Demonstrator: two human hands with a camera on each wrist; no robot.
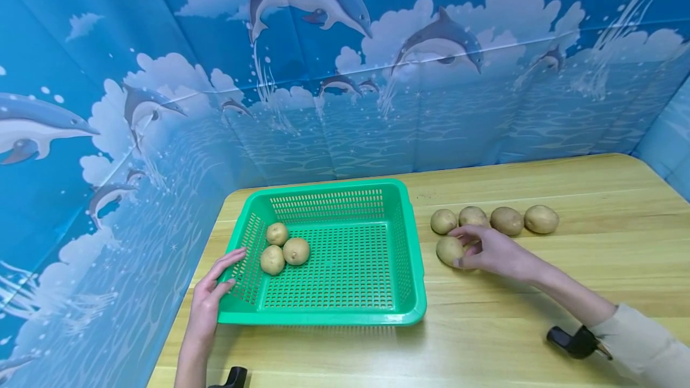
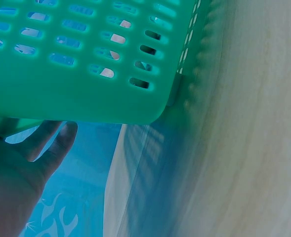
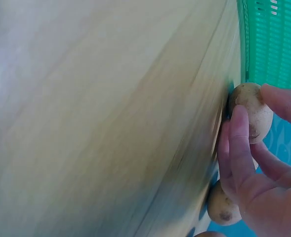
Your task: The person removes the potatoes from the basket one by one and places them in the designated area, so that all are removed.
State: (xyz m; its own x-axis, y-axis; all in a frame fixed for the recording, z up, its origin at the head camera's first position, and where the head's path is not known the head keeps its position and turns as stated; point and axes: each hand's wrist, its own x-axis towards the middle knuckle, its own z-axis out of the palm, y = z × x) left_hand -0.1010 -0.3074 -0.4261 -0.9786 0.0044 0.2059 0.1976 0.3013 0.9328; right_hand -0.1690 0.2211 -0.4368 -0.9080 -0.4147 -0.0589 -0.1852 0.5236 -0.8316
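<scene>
A green plastic basket (image 1: pixel 345 318) stands on the table, with three potatoes at its left side, one of them a round potato (image 1: pixel 296 251). My left hand (image 1: pixel 207 292) rests on the basket's left rim, its fingers over the edge; the left wrist view shows the basket's slotted wall (image 2: pixel 86 94) close up. To the right of the basket, my right hand (image 1: pixel 493 251) grips a potato (image 1: pixel 449 251) between thumb and fingers. In the right wrist view this potato (image 3: pixel 256 111) sits low at the tabletop.
Behind the right hand several potatoes form a row, from a small potato (image 1: pixel 443 221) to an oval potato (image 1: pixel 541 219) at the right end. The wooden table (image 1: pixel 485 328) meets a blue dolphin-print curtain (image 1: pixel 366 124) at its back and left.
</scene>
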